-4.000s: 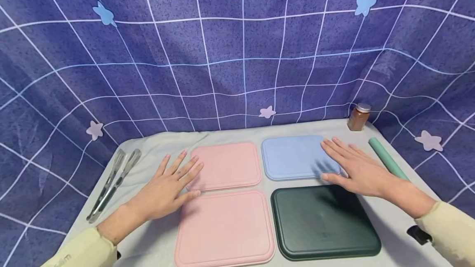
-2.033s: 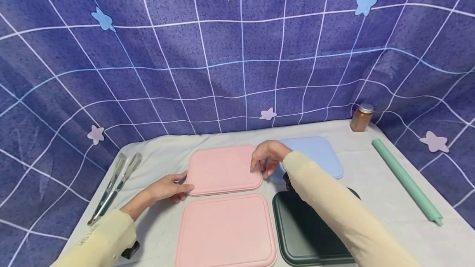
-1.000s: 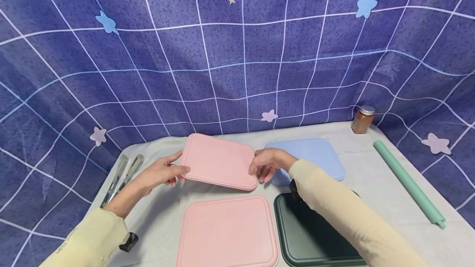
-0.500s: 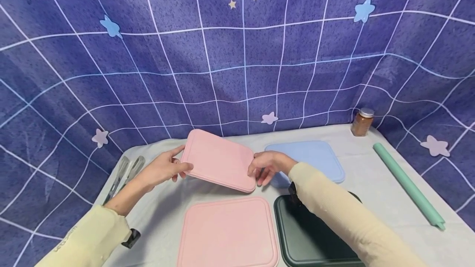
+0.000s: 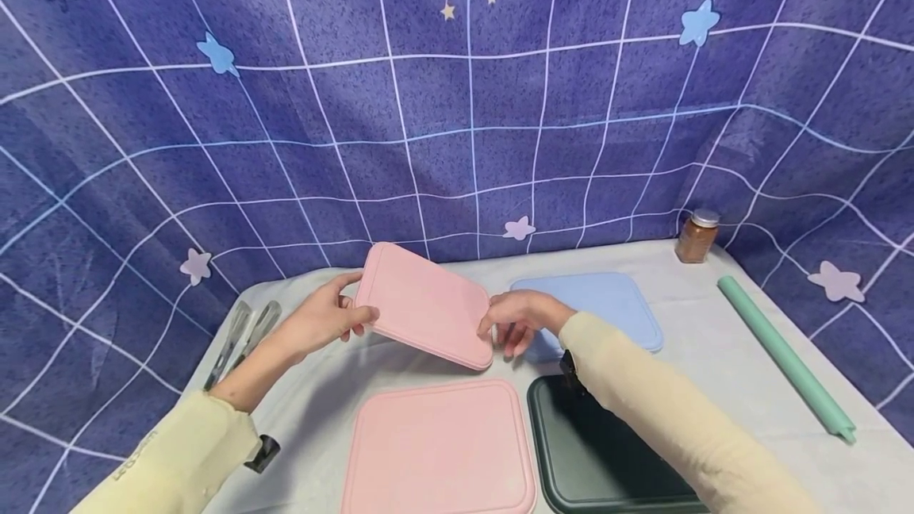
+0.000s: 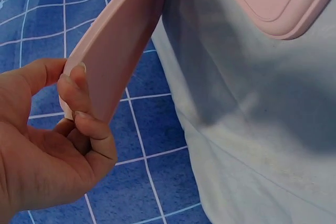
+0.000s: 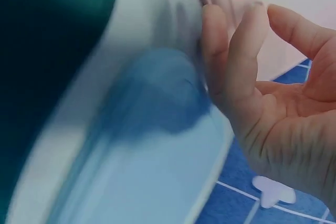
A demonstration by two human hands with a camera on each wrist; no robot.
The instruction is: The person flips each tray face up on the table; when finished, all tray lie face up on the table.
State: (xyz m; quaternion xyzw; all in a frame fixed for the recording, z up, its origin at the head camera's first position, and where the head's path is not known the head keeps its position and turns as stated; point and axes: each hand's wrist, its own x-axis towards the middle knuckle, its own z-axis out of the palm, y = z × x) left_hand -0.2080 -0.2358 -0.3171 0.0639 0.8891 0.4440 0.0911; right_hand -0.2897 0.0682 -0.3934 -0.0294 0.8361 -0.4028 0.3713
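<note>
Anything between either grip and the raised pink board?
Nothing visible: left grip holds the raised pink board by its left edge, right grip by its right. Blue board lies below right grip, not between.

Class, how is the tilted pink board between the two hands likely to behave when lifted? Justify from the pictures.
The tilted pink board is probably stiff: its edges show no sag. It seems fairly light, since the left hand holds it by the edge. Its smooth-looking surface may be slightly slippery.
</note>
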